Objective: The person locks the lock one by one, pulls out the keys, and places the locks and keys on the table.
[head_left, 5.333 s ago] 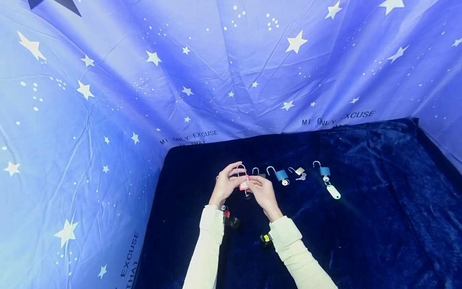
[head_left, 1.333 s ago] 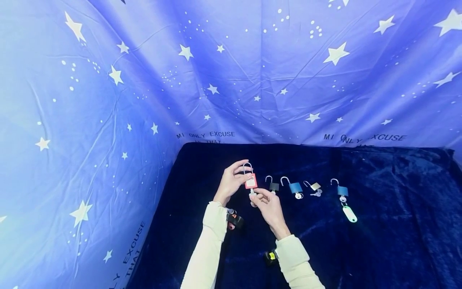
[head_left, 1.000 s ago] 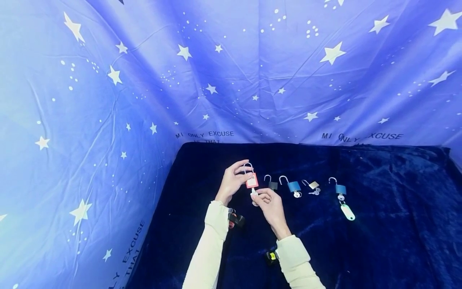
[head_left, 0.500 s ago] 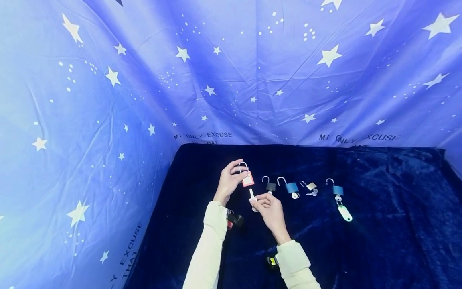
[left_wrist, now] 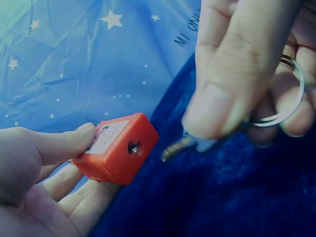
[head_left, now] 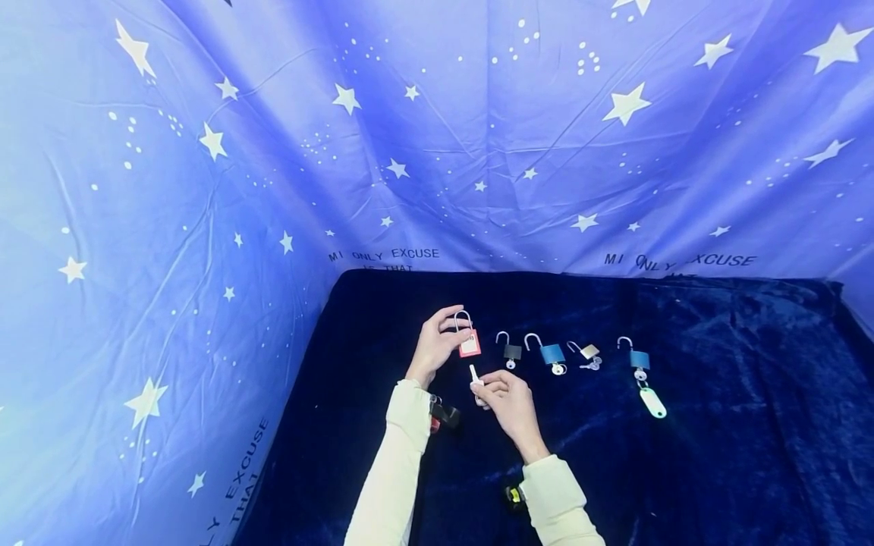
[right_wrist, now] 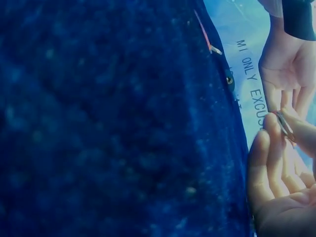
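Sleeved forearms (head_left: 391, 470) angle inward from the bottom of the frame. The right hand (head_left: 514, 406), below centre, pinches a key (head_left: 473, 374), blade up, just below and apart from the red padlock (head_left: 470, 347). The left hand (head_left: 430, 347), slightly farther and leftward, grips that padlock, shackle up, between thumb and fingers, near lower centre. Four open padlocks (head_left: 553, 354) lie right of it on dark blue cloth (head_left: 724, 394); a starry curtain (head_left: 437, 205) fills the top.

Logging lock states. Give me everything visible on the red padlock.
The red padlock is boxy and plastic-looking, with a pale printed label and a silver, metallic-looking shackle pointing up in the head view. The key is out of the keyhole, opposite the shackle. The left hand pinches the padlock above the dark blue cloth. Can't tell whether it's locked.
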{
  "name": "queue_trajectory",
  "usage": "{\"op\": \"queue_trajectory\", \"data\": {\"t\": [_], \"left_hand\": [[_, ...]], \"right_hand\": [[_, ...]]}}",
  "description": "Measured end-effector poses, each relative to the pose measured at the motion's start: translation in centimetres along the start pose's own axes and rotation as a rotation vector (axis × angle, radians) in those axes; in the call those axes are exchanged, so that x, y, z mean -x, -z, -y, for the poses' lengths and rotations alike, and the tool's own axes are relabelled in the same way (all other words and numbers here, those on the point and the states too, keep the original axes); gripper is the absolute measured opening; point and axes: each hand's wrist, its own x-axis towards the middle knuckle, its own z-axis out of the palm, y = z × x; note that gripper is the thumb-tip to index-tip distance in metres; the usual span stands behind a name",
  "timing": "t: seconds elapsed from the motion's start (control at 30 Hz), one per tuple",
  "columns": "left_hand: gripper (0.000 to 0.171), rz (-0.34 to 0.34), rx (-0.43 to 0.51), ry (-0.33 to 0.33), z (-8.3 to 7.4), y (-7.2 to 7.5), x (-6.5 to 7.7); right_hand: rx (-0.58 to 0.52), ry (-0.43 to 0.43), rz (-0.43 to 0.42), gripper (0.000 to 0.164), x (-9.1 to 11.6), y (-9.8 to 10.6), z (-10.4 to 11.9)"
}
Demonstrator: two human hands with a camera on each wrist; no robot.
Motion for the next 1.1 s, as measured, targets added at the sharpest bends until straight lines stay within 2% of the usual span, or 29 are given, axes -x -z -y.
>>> {"op": "queue_trajectory", "data": {"t": [0.23,0.6,0.87,1.1], "left_hand": [[0.054,0.0,-0.125,-0.007,0.8,-0.4,0.0],[0.054,0.014,-0.234,0.017,1.3,-0.4,-0.1],[0.052,0.013,-0.266,0.041,1.5,-0.4,-0.1],[0.056,-0.016,-0.252,0.071,1.9,-0.6,-0.5]], "right_hand": [[0.018,-0.01,0.053,0.017,0.1,0.0,-0.2],[0.14,-0.019,0.049,0.017,0.1,-0.3,-0.2],[0.226,0.004,0.048,0.018,-0.1,-0.3,-0.1],[0.29,0.028,0.052,0.018,-0.2,-0.3,-0.2]]}}
